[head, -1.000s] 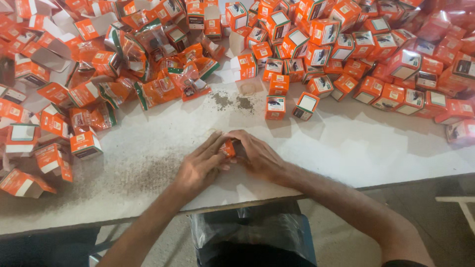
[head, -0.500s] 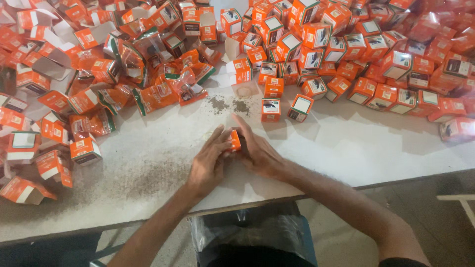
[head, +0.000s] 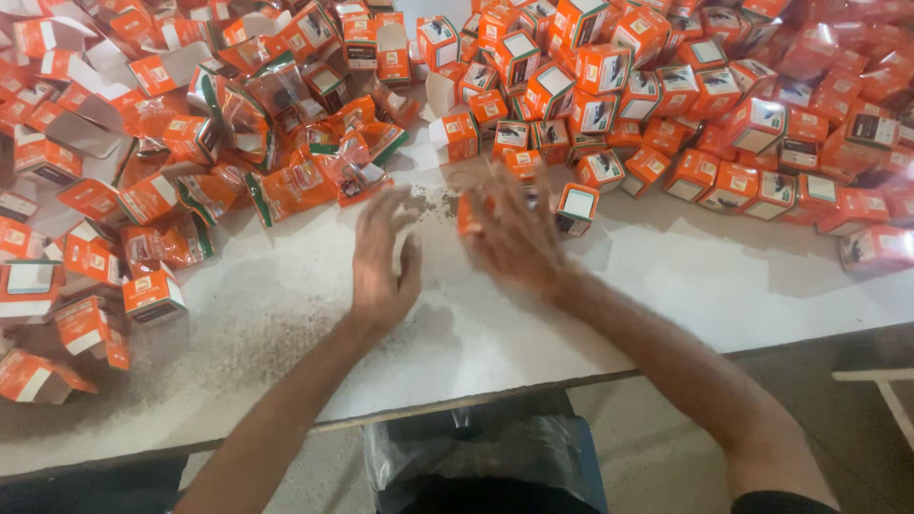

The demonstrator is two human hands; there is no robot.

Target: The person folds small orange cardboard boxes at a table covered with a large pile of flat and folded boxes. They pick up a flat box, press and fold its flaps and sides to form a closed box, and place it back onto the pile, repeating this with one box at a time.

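Gripping orange box (head: 465, 215), right hand (head: 514, 233)

Small orange cardboard boxes with white and dark picture panels (head: 685, 105) lie heaped across the far right of the white tabletop (head: 724, 276), most closed and cube-shaped, some tipped on edge. One such small orange box (head: 466, 214) shows blurred at the right hand (head: 514, 233), near the middle. Just right of it stands a box with a white open top (head: 576, 207). On the far left sprawls a pile of flattened orange cartons with grey insides (head: 86, 114), mixed with crumpled orange plastic wrappers edged in green (head: 286, 186). At the near left edge lie a few half-folded orange cartons (head: 86, 328).
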